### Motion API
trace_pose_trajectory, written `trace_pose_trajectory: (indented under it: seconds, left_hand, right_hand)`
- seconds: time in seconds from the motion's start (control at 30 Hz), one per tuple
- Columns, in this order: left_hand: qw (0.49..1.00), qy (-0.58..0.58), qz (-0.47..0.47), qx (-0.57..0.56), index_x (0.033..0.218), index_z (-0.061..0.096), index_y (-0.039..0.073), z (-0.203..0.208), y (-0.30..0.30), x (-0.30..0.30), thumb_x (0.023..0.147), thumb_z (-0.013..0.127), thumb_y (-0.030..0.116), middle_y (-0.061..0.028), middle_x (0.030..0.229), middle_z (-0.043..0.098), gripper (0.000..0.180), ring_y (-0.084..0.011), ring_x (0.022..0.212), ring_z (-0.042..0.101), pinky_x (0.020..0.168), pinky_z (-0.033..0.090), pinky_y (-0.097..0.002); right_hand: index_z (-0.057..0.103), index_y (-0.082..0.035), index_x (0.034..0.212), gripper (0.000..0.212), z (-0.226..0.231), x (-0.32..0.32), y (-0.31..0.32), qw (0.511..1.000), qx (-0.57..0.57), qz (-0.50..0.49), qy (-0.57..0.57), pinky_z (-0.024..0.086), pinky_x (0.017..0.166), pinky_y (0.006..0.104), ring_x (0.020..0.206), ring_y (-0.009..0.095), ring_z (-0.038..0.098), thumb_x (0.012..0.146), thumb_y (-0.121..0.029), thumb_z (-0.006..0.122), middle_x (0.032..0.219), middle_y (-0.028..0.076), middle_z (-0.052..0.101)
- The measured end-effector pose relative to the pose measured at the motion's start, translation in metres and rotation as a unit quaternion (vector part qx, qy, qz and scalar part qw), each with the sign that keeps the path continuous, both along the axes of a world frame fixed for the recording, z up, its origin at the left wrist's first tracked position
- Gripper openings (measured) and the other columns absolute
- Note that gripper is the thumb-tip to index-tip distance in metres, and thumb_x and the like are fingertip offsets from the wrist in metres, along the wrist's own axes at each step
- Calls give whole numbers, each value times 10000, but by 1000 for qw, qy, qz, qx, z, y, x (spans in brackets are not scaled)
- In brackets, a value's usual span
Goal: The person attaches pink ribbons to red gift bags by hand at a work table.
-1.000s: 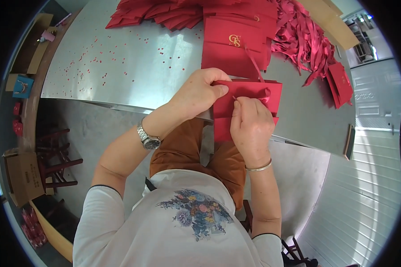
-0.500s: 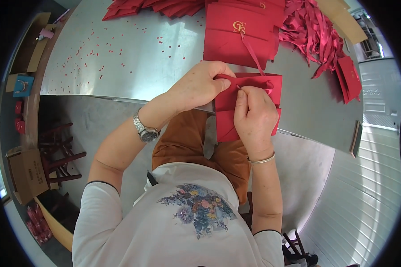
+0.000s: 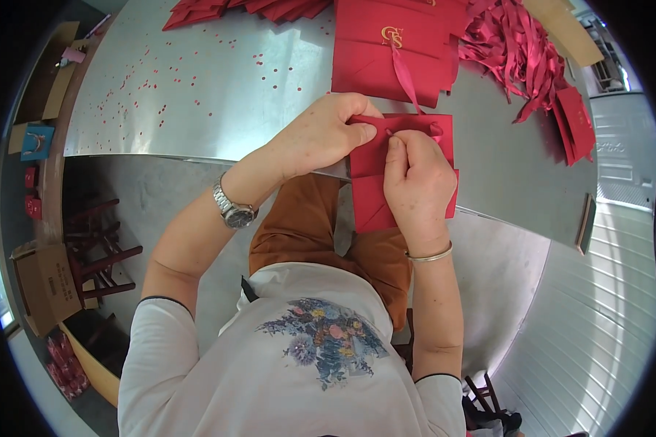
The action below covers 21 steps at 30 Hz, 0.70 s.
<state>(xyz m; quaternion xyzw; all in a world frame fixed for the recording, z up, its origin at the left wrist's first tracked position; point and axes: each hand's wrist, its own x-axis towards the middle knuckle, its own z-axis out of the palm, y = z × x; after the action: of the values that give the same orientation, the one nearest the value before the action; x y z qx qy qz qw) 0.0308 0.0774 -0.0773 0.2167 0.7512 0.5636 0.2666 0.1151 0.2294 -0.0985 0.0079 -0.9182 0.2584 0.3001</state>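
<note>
A red paper gift bag [image 3: 372,191] lies flat at the table's front edge, its lower part jutting over my lap. My left hand [image 3: 335,131] pinches the bag's upper left edge between thumb and fingers. With thumb and forefinger closed, my right hand [image 3: 419,173] grips the end of a dark pink ribbon [image 3: 403,74] over the bag. The ribbon runs from the bag's top up onto a stack of flat red bags [image 3: 383,65] with gold lettering, and a loop of it shows near the bag's upper right corner.
A tangled heap of pink ribbons [image 3: 514,54] lies at the far right, beside a few more red bags [image 3: 576,124]. Fanned red bags [image 3: 270,9] lie at the back. Small red paper dots [image 3: 153,84] are scattered over the metal table [image 3: 233,131]. Cardboard boxes [image 3: 47,284] stand at left.
The bag and both hands have shifted very slightly up and left in view. Both hands keep the same pinching hold.
</note>
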Motion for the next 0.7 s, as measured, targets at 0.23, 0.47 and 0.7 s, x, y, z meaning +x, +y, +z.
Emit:
trace_pose_trajectory:
  seconds: [0.23, 0.47, 0.7]
  left_hand:
    - [998, -42, 38, 13, 1033, 645, -40, 3, 6, 3, 854, 585, 48, -127, 938, 685, 208, -168, 867, 623, 801, 492, -295]
    - [994, 53, -58, -70, 986, 632, -12, 7, 5, -8, 883, 593, 50, 6, 767, 597, 127, -60, 685, 514, 611, 434, -242]
    - [996, -65, -45, -52, 955, 625, 12, 13, 5, -9, 885, 587, 49, 36, 700, 542, 88, -23, 562, 421, 482, 337, -214]
  right_hand:
    - [587, -71, 787, 87, 4, -1, 7, 994, 59, 85, -27, 477, 550, 384, 615, 282, 588, 833, -118, 642, 703, 82, 588]
    - [585, -70, 781, 77, -12, 2, 11, 996, 29, 74, 46, 476, 567, 374, 619, 268, 581, 814, -89, 651, 688, 78, 573]
    - [591, -66, 776, 68, -8, 3, 12, 997, -4, 74, 38, 480, 574, 378, 614, 273, 582, 797, -75, 654, 689, 79, 584]
